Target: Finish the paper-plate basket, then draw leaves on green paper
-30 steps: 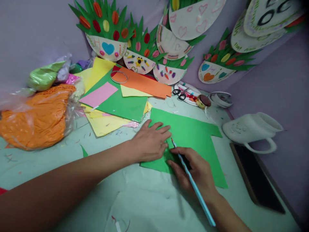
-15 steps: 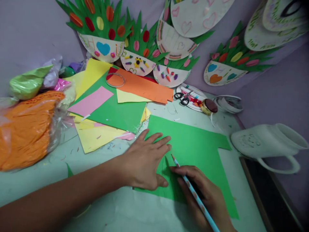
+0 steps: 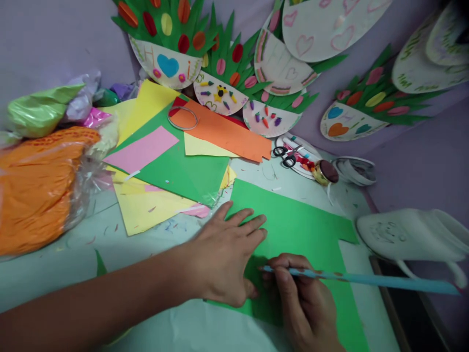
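A sheet of green paper [image 3: 304, 234] lies on the table, with a notch cut from its right side. My left hand [image 3: 229, 259] rests flat on its left part, fingers spread. A light blue pencil [image 3: 351, 277] with brown spots is pinched in my right hand [image 3: 304, 298], just right of my left thumb. Its tip is at the green paper; whether it touches cannot be made out. The pencil's long end points right, toward the white mug [image 3: 410, 234].
Coloured paper sheets, one orange [image 3: 223, 129] and one pink [image 3: 142, 149], lie behind my left hand. An orange bag [image 3: 40, 190] stands at left. Scissors [image 3: 287, 156] rest on a plate at the back. Paper-plate crafts [image 3: 168, 63] lean along the wall.
My right hand has turned the pencil from slanting down-right to nearly level, its tip shifting lower on the paper. My left hand stays on the paper. The camera view has shifted slightly.
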`<action>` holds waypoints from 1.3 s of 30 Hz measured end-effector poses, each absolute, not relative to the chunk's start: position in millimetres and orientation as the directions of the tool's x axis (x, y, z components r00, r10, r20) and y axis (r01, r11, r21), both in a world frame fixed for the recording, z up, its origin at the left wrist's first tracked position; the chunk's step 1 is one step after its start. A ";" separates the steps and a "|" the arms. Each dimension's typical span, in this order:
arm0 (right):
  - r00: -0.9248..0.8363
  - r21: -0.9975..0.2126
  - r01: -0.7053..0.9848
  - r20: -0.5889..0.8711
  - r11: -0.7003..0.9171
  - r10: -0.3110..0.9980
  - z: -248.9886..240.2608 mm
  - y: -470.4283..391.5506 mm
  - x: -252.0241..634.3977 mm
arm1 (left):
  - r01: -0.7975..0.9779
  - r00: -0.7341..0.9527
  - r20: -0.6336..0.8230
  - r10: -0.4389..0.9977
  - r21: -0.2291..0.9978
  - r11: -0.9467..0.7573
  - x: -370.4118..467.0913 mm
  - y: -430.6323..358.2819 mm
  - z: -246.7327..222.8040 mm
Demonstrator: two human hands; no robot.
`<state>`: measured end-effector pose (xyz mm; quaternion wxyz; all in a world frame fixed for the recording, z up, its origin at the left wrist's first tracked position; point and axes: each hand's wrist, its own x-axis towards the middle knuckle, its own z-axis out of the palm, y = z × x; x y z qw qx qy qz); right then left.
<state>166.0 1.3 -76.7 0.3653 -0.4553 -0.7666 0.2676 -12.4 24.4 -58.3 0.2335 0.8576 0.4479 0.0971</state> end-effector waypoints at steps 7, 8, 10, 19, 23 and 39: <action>-0.438 -0.609 0.564 0.351 0.557 0.827 -76.5 1.2 172.5 | 0.704 0.575 0.014 0.818 0.499 -0.504 -13.2 23.4 -63.6; -0.448 -0.602 0.559 0.359 0.570 0.819 -76.7 1.3 172.6 | 0.702 0.574 0.024 0.818 0.500 -0.507 -13.4 23.2 -64.7; -0.470 -0.590 0.547 0.371 0.594 0.801 -77.3 1.7 172.0 | 0.699 0.573 0.036 0.819 0.500 -0.511 -13.6 23.0 -66.3; -0.489 -0.563 0.568 0.356 0.600 0.797 -79.2 4.7 171.6 | 0.701 0.577 0.014 0.817 0.505 -0.504 -12.7 22.8 -64.1; -0.476 -0.551 0.583 0.363 0.597 0.801 -78.6 5.4 170.2 | 0.702 0.576 0.016 0.817 0.504 -0.504 -12.4 22.9 -65.3; -0.369 -0.635 0.577 0.359 0.514 0.857 -79.2 14.5 161.2 | 0.701 0.570 0.014 0.821 0.512 -0.496 -13.7 23.1 -60.3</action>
